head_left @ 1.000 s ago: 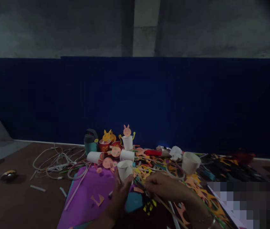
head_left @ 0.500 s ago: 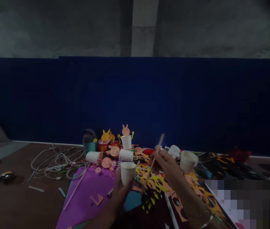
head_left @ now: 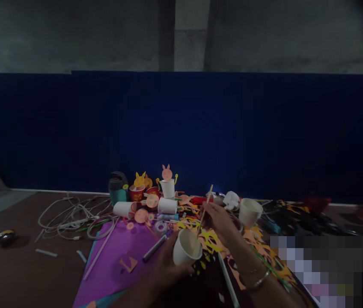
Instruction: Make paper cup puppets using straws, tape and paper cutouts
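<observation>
My left hand (head_left: 172, 266) is wrapped round a white paper cup (head_left: 183, 252), which is tilted with its mouth toward the upper right. In my right hand (head_left: 215, 217) is a thin wooden stick (head_left: 209, 196), pinched between the fingers. The stick's lower end reaches inside the cup. A marker (head_left: 155, 248) lies beside my left hand on the purple paper (head_left: 111, 261). Yellow and orange paper scraps (head_left: 212, 240) are spread beneath my right hand.
A white cup with a pink rabbit figure (head_left: 168, 186) stands at the back. Two white cups lie on their sides near a teal bottle (head_left: 118, 192). Another white cup (head_left: 250, 213) stands at right. Coiled white cables (head_left: 69, 218) and a computer mouse (head_left: 4, 236) are at left.
My left hand has tilted the cup and brought it nearer and to the right. The stick in my right hand has moved from beside the cup into its mouth.
</observation>
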